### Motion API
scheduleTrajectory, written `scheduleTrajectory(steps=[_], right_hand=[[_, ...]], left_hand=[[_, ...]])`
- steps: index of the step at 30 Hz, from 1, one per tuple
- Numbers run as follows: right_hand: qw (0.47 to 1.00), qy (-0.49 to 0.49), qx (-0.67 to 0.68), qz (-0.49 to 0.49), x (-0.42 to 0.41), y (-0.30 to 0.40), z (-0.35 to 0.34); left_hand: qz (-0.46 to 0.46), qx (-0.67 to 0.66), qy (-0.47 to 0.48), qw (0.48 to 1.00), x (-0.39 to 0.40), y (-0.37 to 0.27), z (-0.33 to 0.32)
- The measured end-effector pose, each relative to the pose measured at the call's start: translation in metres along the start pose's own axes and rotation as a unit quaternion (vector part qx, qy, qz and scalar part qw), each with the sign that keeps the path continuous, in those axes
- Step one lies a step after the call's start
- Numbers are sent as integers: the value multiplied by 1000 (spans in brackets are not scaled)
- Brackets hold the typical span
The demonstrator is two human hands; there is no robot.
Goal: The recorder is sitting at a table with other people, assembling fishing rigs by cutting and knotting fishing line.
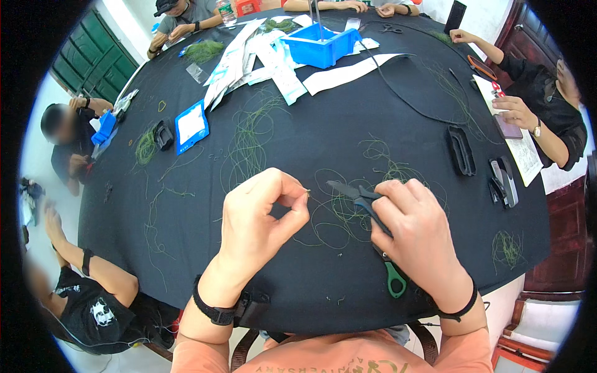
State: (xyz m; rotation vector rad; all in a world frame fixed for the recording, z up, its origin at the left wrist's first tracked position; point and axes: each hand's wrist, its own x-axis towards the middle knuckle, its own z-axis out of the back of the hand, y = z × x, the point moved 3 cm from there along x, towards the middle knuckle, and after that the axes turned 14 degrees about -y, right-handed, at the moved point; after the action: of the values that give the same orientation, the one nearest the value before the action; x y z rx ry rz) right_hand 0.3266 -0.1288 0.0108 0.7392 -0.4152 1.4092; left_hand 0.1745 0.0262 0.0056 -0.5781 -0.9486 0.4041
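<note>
My left hand (266,214) pinches a tiny pale thing (308,191) between thumb and index finger; it seems to be the end of a thin green strand. My right hand (413,231) holds dark pliers or snips (361,198), their jaws pointing left towards my left fingertips, with a gap between. Tangled green line (343,210) lies on the black tablecloth under and between the hands. Green-handled scissors (395,279) rest below my right hand, partly hidden by it. A further loose bundle of green line (252,135) spreads beyond my left hand.
A blue bin (322,51) and white paper strips (275,60) stand and lie at the far side. A blue-and-white pouch (192,127) is at the left. Black trays (461,151), a stapler (503,182) and a black cable (396,93) lie right. Several people sit around the table.
</note>
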Motion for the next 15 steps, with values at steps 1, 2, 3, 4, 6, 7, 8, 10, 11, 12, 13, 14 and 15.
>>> scheduleTrajectory(steps=[1, 2, 3, 4, 6, 7, 8, 10, 11, 12, 13, 14, 15], right_hand=[[1000, 10, -16, -7, -1, -4, 0], [1000, 13, 7, -17, -1, -5, 0], [1000, 13, 7, -16, 0, -4, 0], [999, -8, 35, -20, 2, 0, 3], [997, -29, 64, -23, 6, 3, 8], [998, -23, 58, -20, 6, 4, 9], [998, -17, 51, -16, 7, 5, 10], [999, -13, 44, -17, 8, 5, 11], [999, -9, 37, -18, 8, 5, 12], [999, -9, 38, -19, 8, 5, 12], [999, -10, 42, -16, 8, 6, 13], [999, -12, 45, -14, 8, 7, 13], [999, -11, 46, -14, 8, 7, 13]], left_hand=[[3, -13, -6, 1000, 0, 0, 2], [2, -13, -6, 1000, 0, 0, 2], [42, -44, -5, 998, -1, 2, 1], [82, -74, -5, 994, -2, 4, 1], [109, -92, 2, 990, -2, 5, 1], [135, -110, 9, 985, -2, 5, 1], [136, -109, 9, 985, -2, 5, 1], [144, -109, 14, 984, -3, 5, 0], [144, -109, 14, 983, -2, 4, 0], [143, -110, 16, 983, -2, 3, 0], [142, -110, 18, 983, -2, 3, 1], [143, -110, 18, 983, -2, 3, 0], [141, -114, 21, 983, -2, 3, 0]])
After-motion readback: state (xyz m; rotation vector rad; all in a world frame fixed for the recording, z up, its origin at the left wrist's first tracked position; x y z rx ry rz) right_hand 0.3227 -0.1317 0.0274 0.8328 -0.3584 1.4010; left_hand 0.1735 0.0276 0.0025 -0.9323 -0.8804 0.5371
